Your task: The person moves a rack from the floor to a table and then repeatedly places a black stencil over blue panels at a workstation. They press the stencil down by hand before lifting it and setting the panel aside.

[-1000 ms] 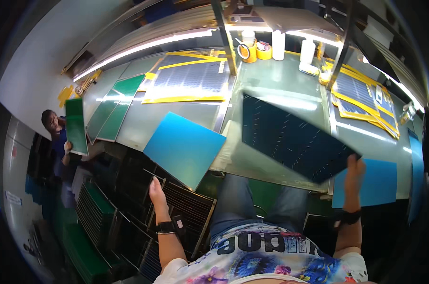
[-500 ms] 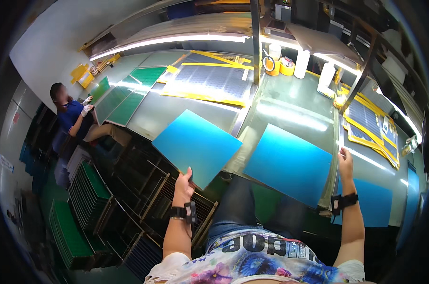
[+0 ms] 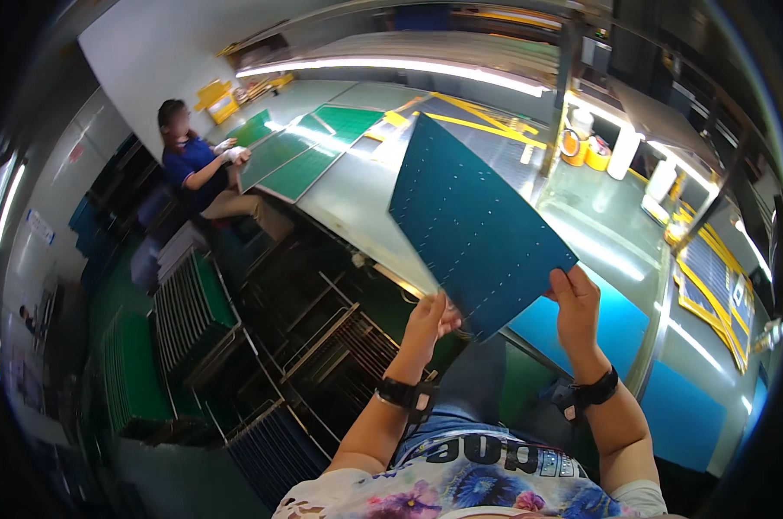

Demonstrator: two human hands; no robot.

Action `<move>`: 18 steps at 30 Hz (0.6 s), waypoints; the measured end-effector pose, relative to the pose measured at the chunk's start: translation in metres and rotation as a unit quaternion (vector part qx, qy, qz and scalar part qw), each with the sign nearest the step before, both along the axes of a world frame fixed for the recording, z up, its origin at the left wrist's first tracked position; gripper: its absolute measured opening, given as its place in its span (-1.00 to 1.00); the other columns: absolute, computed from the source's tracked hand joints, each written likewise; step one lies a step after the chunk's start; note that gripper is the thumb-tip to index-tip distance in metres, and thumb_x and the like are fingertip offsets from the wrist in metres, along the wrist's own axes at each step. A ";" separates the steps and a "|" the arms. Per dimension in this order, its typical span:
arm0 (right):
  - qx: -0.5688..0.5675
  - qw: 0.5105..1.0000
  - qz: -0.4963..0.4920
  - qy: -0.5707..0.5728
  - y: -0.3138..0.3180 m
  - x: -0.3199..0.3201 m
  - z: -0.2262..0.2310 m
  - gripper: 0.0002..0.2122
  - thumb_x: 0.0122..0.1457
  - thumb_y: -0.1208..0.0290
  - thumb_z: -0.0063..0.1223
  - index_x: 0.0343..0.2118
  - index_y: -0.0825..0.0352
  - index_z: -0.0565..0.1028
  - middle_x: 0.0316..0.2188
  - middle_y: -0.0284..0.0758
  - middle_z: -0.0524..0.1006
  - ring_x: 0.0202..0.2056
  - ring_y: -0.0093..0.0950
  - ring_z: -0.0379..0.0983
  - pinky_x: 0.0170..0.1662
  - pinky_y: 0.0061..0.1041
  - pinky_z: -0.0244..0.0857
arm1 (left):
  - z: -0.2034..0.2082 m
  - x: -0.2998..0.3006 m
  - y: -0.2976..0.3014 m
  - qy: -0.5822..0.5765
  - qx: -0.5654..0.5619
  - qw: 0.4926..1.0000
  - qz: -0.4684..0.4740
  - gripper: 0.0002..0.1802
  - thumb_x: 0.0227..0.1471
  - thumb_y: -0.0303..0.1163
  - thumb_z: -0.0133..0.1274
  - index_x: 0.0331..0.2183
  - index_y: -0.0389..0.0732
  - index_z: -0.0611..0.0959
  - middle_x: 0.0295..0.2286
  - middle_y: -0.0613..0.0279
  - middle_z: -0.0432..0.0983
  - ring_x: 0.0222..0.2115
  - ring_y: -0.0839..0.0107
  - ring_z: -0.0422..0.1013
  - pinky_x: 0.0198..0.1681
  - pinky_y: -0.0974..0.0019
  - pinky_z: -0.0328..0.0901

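A thin blue-teal panel point(image 3: 478, 221) with rows of small light spots is held up, tilted, in front of me. My left hand point(image 3: 434, 317) grips its lower left edge. At its right corner my right hand point(image 3: 575, 294) pinches it, thumb on the near face. Behind and below it a second blue panel point(image 3: 612, 303) lies on the bench, partly hidden by the held panel and my right hand. Another blue panel point(image 3: 681, 415) rests farther right, beyond my right forearm.
Green panels stand in a slatted rack point(image 3: 192, 294) at left. An empty-looking wire rack point(image 3: 322, 355) is beside my left arm. A co-worker point(image 3: 197, 164) in white gloves handles a green panel at the bench. Tape rolls point(image 3: 573, 147) and a metal post point(image 3: 564, 95) stand behind.
My right hand has moved left and taken hold of the panel's corner. The panel has been raised and tilted up, now darker and showing light spots. The view has swung left.
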State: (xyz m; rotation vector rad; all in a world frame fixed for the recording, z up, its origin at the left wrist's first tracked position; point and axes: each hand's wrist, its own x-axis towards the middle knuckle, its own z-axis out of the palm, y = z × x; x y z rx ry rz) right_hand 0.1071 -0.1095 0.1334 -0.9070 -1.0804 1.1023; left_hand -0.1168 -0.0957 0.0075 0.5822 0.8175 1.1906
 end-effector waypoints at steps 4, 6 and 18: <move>0.355 0.794 0.063 -0.489 0.013 -0.050 -0.002 -0.56 -0.15 0.68 -0.08 -0.09 0.34 0.42 -0.20 -0.23 0.49 -0.20 -0.30 0.46 -0.10 -0.45 0.36 | 0.038 -0.018 -0.003 -0.253 -0.010 0.966 0.050 -0.05 -0.02 0.36 -0.43 0.17 -0.19 0.03 0.11 0.00 0.06 0.10 0.15 0.04 0.11 0.06 0.01; 0.426 0.697 0.139 -0.559 0.013 -0.075 -0.033 -0.57 -0.17 0.59 -0.01 -0.11 0.33 0.42 -0.13 -0.22 0.44 -0.10 -0.28 0.40 -0.03 -0.43 0.31 | 0.030 -0.030 -0.006 -0.394 0.066 0.917 0.002 -0.02 -0.07 0.41 -0.43 0.13 -0.20 0.13 0.05 0.04 0.17 0.03 0.14 0.15 0.09 0.08 0.07; 0.338 0.707 0.293 -0.547 0.011 -0.119 -0.093 -0.85 -0.04 0.38 0.11 -0.45 0.27 0.39 -0.12 -0.36 0.47 -0.06 -0.33 0.39 -0.33 -0.44 0.44 | -0.017 -0.046 -0.028 -0.379 -0.021 0.916 0.134 -0.04 -0.08 0.44 -0.47 0.07 -0.16 0.25 -0.05 0.08 0.31 -0.06 0.13 0.26 0.00 0.05 0.18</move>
